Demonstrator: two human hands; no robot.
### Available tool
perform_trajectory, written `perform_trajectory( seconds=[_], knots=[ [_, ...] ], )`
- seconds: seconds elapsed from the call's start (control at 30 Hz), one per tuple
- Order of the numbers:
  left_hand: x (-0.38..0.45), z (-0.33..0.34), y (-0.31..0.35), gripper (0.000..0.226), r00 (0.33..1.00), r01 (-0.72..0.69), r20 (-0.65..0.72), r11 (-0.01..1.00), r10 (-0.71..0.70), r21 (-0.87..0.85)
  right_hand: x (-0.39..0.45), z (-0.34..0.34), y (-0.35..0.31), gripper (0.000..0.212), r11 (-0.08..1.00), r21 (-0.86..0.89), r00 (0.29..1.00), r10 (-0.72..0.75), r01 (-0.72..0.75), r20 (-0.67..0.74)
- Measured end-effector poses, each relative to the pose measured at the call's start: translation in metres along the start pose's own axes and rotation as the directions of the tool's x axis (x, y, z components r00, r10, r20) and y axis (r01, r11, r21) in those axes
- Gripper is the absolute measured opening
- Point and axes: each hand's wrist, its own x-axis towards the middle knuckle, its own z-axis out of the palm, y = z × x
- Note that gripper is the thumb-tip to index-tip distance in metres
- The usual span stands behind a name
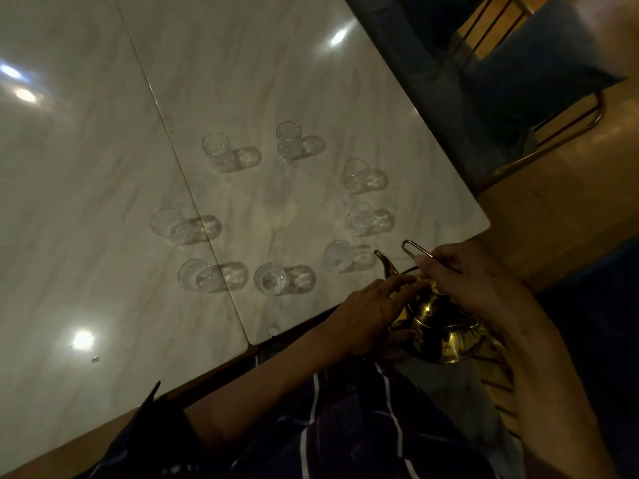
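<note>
A shiny golden teapot [446,326] sits low at the right, just off the near corner of the white marble table [103,167]. My right hand [463,271] grips its thin wire handle [413,247], thumb on top. My left hand [373,307] lies against the pot's top, fingertips touching the lid area beside the curved spout [385,262]. Several small clear glasses stand in a ring on the table, the nearest one [337,259] just left of the spout; they look empty in the dim light.
A seam [193,202] runs across the tabletop between two slabs. A blue chair with a gold metal frame [539,84] stands beyond the table's far right edge on a wooden floor. My striped dark clothing [345,426] fills the bottom of the view.
</note>
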Motion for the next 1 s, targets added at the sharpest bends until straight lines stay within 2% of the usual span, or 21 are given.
perform_trajectory(
  seconds=[1.0],
  knots=[
    [-0.0005, -0.0010, -0.0019, 0.083, 1.000, -0.007, -0.010, 1.000, 0.007, -0.005, 0.0021, 0.0009, -0.0015, 0.025, 1.000, 0.009, 1.000, 0.008, -0.008, 0.009]
  ],
)
